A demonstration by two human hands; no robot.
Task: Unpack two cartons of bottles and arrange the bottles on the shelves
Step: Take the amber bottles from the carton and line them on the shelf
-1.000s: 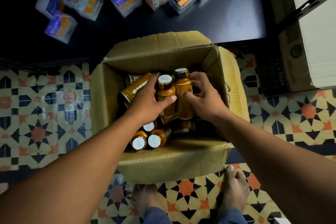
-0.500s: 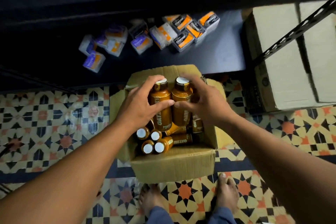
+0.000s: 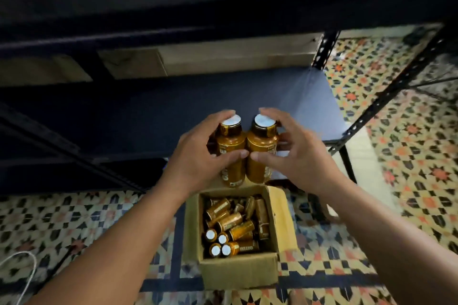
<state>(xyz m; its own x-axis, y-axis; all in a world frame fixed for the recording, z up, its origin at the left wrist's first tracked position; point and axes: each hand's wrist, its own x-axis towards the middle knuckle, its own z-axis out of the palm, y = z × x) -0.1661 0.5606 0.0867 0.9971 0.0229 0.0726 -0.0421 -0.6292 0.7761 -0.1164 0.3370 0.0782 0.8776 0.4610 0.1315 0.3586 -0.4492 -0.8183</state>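
Above the far edge of the carton [image 3: 238, 272], the left hand [image 3: 198, 158] curls round the left bottle [image 3: 230, 146] and the right hand [image 3: 297, 156] curls round the right bottle [image 3: 261, 146], thumbs nearly meeting in front; both amber bottles stand upright, touching side by side, white caps up. Inside the carton the loose bottles [image 3: 233, 225] lie jumbled. Beyond the carton runs a dark shelf [image 3: 173, 111]; beneath the carton, patterned floor tiles [image 3: 74, 218]

Storeroom or shop stock area. Beyond the left hand [image 3: 198, 163] and right hand [image 3: 297, 158]: dark slotted-angle steel shelving [image 3: 247, 96], with tan cartons [image 3: 223, 57] stored behind. Below the hands: open carton [image 3: 238, 272] of identical amber bottles [image 3: 230, 223] on patterned floor tiles [image 3: 409, 156].
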